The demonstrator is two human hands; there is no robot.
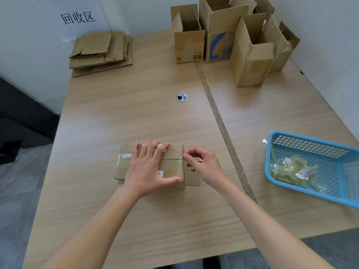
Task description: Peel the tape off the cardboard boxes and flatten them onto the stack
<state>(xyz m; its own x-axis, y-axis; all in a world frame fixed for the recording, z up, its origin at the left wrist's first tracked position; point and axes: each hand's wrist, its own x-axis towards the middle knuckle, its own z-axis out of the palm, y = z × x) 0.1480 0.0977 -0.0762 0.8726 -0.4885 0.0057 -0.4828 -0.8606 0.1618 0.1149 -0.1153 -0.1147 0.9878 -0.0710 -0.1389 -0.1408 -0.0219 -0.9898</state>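
Near the desk's (136, 117) front edge, a taped box (171, 167) is pressed flat under the spread left hand (149, 167). The tape end (184, 156) at its right edge is pinched by the right hand (202, 164). Tape is best drawn back low and slowly.

You had the taped box (171, 164) near you at the table's (136, 117) front, flattened stack (101, 52) back left, upright boxes (233, 39) back right, and the basket (312, 166) (peeled tape (291, 169) inside) to your right.
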